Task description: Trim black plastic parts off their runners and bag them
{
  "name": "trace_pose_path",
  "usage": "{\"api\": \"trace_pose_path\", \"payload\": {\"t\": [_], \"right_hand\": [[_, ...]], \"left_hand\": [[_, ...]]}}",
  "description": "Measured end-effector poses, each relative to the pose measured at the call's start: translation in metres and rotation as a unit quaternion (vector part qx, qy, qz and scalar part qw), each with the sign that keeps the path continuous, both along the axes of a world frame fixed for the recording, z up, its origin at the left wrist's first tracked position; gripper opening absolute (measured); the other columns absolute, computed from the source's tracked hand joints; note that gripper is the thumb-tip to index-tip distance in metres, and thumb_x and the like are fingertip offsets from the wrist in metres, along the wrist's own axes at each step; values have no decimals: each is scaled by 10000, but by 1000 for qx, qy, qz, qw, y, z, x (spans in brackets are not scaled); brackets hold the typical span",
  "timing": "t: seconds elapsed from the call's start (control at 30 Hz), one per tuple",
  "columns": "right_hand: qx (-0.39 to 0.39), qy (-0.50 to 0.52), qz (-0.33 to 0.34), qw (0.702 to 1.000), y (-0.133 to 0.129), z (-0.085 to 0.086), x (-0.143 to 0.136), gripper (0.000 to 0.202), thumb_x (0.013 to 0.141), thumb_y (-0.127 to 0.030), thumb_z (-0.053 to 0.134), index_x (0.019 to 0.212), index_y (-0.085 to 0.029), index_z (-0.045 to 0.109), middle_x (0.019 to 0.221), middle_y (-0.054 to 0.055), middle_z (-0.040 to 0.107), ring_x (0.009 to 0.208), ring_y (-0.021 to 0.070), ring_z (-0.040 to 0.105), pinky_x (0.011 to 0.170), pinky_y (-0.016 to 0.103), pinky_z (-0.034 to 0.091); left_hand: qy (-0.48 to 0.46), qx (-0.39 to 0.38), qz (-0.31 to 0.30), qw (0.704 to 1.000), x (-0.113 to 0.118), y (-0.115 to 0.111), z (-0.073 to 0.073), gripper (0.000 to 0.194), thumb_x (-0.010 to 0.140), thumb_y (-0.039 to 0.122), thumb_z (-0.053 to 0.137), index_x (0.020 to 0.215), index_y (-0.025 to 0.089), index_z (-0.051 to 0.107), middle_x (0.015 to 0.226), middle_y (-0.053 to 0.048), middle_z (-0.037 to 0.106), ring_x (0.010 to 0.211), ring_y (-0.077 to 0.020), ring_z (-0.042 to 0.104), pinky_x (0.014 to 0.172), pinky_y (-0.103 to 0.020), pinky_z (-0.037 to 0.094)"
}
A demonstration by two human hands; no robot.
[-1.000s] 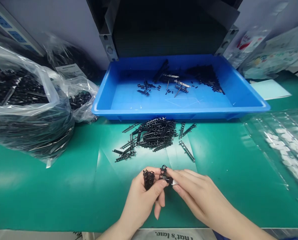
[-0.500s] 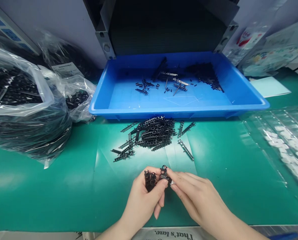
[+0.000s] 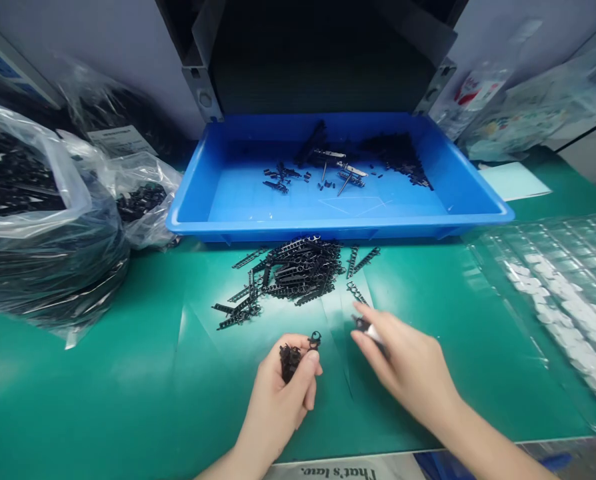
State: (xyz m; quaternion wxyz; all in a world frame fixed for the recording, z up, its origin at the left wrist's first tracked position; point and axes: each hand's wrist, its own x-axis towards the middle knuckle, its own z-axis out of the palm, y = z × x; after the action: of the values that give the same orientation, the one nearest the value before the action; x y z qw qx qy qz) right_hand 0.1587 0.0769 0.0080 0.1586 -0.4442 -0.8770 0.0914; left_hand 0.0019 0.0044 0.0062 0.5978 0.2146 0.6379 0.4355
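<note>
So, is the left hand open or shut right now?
Shut: the left hand pinches one black piece at the thumb tip and holds a bunch of black pieces in the thumb's crook.

Clips (image 3: pixel 290 363): black, bunched in left hand (image 3: pixel 282 400). Single clip (image 3: pixel 315 341): ring exposed, right of bunch. Piece (image 3: pixel 374 333): black-and-white, in right hand (image 3: pixel 411 363).

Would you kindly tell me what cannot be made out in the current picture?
All in the head view:
- Number of black parts in the left hand: they overlap, and the hand covers some.
- Shape of the white piece in the right hand: blurred, partly covered by the hand.
- Large plastic bag: cut off by the left edge.
- Clear tray: cut off by the right edge.
- Label print: too small.
</note>
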Motion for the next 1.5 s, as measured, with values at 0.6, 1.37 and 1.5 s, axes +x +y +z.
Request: {"api": "trace_pose_path", "payload": {"t": [0.6, 1.37, 1.5], "right_hand": [[-217, 142, 9, 966, -30, 6, -20, 151, 796, -216, 438, 651, -228, 399, 532, -51, 499, 423, 105, 456, 390, 202, 335], [-243, 101, 164, 951, -16, 5, -7, 334, 929, -195, 362, 1245, -228, 464, 942, 42, 637, 789, 205, 567, 567, 314, 459], [-225, 122, 163, 953, -18, 5, -6, 356, 929, -183, 353, 1268, -235, 444, 911, 42, 645, 750, 205, 569, 532, 310, 448]], "left_hand": [[-86, 69, 49, 993, -1, 2, -13, 273, 691, 326, 670, 668, 192, 434, 537, 69, 451, 476, -81, 422, 482, -197, 352], [-54, 34, -2, 998, -4, 0, -1, 204, 744, 304, 592, 833, 163, 474, 461, 89, 480, 353, -43, 380, 396, -171, 329], [-45, 30, 12, 998, -2, 0, 1, 206, 736, 307, 599, 819, 162, 479, 463, 93, 464, 363, -38, 366, 398, -167, 322]]}}
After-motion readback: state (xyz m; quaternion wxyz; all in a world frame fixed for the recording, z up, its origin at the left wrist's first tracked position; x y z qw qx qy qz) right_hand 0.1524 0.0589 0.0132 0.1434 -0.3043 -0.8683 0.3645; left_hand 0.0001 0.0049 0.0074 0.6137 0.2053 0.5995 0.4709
